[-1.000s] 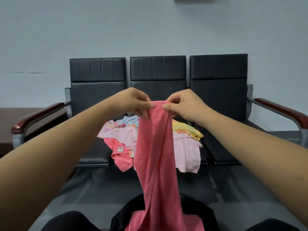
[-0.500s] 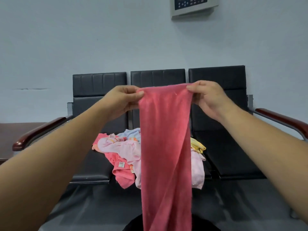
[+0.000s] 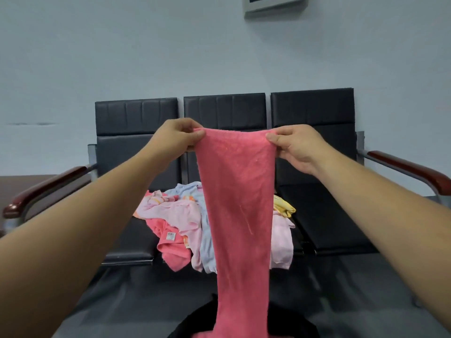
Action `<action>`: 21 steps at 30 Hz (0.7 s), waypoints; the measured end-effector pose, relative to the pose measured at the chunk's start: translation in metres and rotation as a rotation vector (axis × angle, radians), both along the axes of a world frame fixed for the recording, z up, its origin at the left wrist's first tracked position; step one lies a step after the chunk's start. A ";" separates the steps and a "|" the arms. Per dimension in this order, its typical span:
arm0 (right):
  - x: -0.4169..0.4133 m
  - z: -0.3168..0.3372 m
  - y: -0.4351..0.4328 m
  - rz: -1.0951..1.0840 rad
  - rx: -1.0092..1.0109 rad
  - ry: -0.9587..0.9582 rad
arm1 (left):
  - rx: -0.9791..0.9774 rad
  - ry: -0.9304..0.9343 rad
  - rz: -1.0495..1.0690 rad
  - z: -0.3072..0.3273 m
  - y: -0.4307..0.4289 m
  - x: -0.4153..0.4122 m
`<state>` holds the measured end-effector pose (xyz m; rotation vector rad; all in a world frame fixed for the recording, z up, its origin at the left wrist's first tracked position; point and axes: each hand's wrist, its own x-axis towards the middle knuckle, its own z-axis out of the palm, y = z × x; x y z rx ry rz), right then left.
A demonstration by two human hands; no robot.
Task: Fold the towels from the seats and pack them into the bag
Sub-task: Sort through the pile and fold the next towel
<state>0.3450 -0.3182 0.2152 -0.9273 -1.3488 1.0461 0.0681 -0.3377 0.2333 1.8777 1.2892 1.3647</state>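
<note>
Fingers of your left hand [image 3: 180,136] and right hand [image 3: 292,147] pinch the coral towel [image 3: 235,203] by its top corners. It hangs before the seats [image 3: 322,215], hiding part of the towel pile [image 3: 175,215] — the black bag [image 3: 195,323] is cut off below.

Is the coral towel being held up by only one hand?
No, the left hand and right hand each pinch a top corner of the coral towel.

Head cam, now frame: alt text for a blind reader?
A person's left hand and right hand pinch the top corners of a pink towel, holding it up so it hangs toward a black bag at the bottom edge. Behind it, a pile of towels lies on three black seats.
</note>
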 end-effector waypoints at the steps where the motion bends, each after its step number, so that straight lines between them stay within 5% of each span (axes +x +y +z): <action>1: 0.001 -0.001 0.000 0.015 -0.009 0.012 | -0.033 -0.051 -0.043 -0.002 -0.001 0.001; 6: -0.004 -0.006 -0.010 0.292 0.029 0.017 | -0.106 -0.180 -0.147 -0.011 -0.002 0.014; 12: -0.032 -0.024 -0.016 0.418 -0.051 -0.232 | -0.106 -0.010 -0.148 -0.023 0.002 0.031; 17: -0.035 -0.026 -0.006 0.353 -0.100 0.094 | -0.237 -0.400 -0.421 -0.055 0.005 0.028; 21: -0.035 -0.027 0.011 0.262 -0.121 0.364 | -0.518 -0.033 -0.450 -0.123 0.014 0.021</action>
